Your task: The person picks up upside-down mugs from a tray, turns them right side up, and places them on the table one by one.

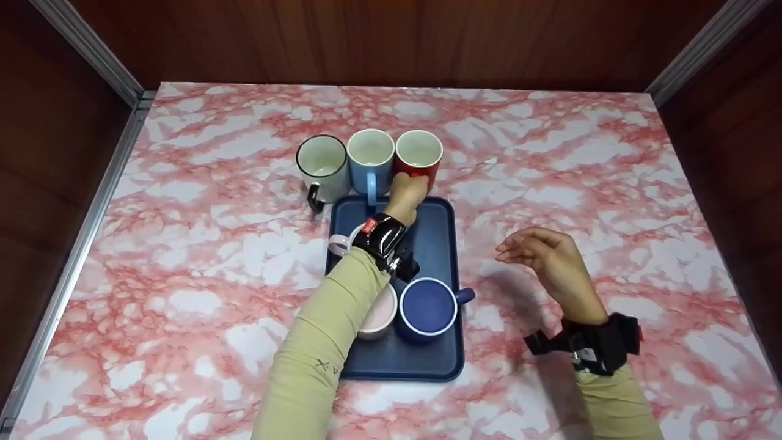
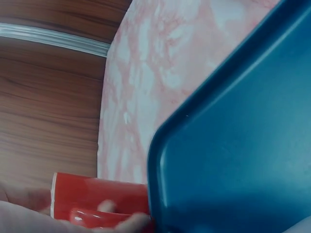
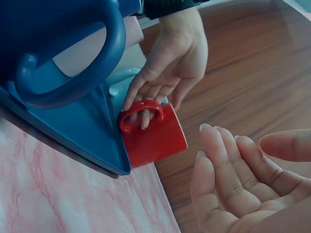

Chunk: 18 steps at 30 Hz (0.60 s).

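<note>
Fingers: the left hand [image 1: 408,195] grips the handle [image 3: 144,104] of the red mug [image 3: 158,140]; the right hand [image 1: 553,266] is loosely bent, holding nothing.
Red mug: on the table [image 1: 580,153], just beyond the tray [image 1: 437,244]; probably ceramic, stiff, breakable, handle the safest hold.
Edges: light-blue mug [image 1: 371,148] close at left; free room at right.

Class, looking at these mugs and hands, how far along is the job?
Apparently done, if mugs are leaving the tray: the black-handled mug and light blue mug stand in a row beyond it. In hand: the left hand holds the red mug by its handle, at the row's right end; the right hand holds nothing. Probably left: the dark blue mug, pale pink mug and pale-handled mug on the tray.
</note>
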### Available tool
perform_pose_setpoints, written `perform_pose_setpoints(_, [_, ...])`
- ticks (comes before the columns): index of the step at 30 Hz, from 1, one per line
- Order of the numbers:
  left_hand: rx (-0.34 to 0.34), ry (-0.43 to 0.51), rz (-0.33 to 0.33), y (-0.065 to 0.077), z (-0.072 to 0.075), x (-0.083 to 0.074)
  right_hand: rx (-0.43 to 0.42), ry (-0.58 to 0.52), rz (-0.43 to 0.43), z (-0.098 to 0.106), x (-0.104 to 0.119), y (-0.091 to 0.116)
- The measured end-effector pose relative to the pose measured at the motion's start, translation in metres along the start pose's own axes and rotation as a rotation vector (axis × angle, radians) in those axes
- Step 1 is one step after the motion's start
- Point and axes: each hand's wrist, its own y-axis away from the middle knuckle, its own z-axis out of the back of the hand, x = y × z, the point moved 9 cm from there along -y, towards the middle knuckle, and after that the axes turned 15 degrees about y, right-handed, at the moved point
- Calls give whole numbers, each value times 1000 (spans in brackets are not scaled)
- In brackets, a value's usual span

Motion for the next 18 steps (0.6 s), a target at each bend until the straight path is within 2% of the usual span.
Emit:
perform_pose_setpoints(2, [26,-18,32,20,-2,-15,13,2,5,0,0,0])
perform_pose_setpoints(5, [68,-36,22,36,-4,-30,-19,68,-33,-2,4,1])
perform_pose_setpoints(7, [98,-42,1,41,-5,-38,-51,136,-69,-3,7,2])
perform_pose_setpoints(9, [140,-42,-12,45,-6,-45,-49,153,-75,-2,3,1])
perform_pose_setpoints(12, [188,-73,-13,48,-6,-52,12,98,-28,9,-22,-5])
perform_pose_setpoints(15, [226,-109,11,52,-4,-58,49,79,-5,11,-32,-7])
perform_pose_setpoints(16, [237,-104,25,53,-3,-59,50,97,-3,11,-31,-6])
perform_pose_setpoints(18, [267,-85,58,57,-1,-61,20,177,-26,1,-14,-2])
